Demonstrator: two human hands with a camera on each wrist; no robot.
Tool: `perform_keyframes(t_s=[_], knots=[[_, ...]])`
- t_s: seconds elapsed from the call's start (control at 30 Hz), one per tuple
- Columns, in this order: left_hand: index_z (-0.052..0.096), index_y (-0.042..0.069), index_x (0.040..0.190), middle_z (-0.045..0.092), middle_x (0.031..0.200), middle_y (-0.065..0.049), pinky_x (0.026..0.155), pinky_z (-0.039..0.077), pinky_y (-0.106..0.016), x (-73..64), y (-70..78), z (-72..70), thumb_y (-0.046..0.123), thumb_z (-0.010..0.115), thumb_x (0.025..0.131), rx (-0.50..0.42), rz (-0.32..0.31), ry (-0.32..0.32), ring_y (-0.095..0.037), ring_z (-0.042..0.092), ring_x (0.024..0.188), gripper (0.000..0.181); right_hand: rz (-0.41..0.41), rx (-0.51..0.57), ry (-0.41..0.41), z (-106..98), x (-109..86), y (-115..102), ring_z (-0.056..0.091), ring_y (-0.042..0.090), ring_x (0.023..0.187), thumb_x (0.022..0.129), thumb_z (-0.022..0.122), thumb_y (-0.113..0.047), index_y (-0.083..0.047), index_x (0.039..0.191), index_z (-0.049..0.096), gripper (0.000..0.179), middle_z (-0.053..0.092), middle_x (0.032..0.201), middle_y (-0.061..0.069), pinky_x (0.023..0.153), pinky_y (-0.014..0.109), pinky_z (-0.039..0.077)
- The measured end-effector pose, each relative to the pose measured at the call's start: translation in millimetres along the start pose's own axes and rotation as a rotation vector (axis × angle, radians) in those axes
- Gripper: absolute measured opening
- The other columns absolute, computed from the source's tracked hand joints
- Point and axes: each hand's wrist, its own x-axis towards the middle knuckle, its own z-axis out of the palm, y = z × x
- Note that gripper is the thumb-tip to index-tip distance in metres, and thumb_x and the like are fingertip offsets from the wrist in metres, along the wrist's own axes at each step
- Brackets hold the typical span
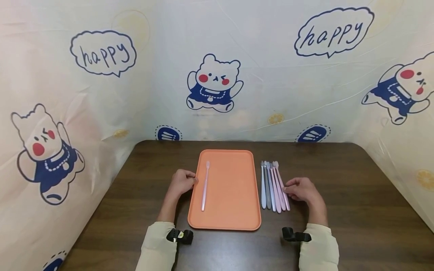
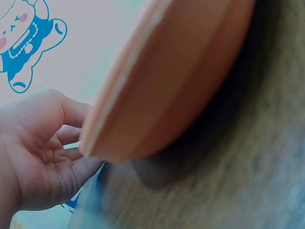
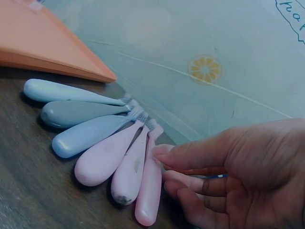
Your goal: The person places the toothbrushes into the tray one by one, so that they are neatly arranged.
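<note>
A cartoon-printed curtain [image 1: 264, 34] backed the dark wooden table [image 1: 356, 195]. The left hand [image 1: 183, 182], fingers bent, gripped the rim of the orange tray [image 1: 230, 188] — presumably to steady it — where a lone pale toothbrush [image 1: 205, 190] lay towards the left. Six other toothbrushes [image 1: 278, 195] fanned out beside it, handles spread, perhaps keeping each reachable. The right hand [image 1: 303, 189], fingers curled, touched the outermost pink toothbrush [image 3: 150, 191]; whether it pinched it, I couldn't tell.
</note>
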Motion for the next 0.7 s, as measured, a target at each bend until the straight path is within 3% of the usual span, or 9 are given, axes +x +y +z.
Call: perform_keyframes(t_s=[0.7], knots=[[0.074, 0.001, 0.107, 0.073, 0.100, -0.017, 0.067, 0.057, -0.029, -2.3, 1.5, -0.2, 0.011, 0.064, 0.085, 0.015, 0.013, 0.001, -0.014, 0.066, 0.073, 0.026, 0.053, -0.060, 0.049, 7.5, 0.5, -7.5, 0.059, 0.014, 0.069, 0.084, 0.069, -0.016, 0.004, 0.098, 0.070, 0.024, 0.062, 0.081, 0.008, 0.061, 0.023, 0.052]])
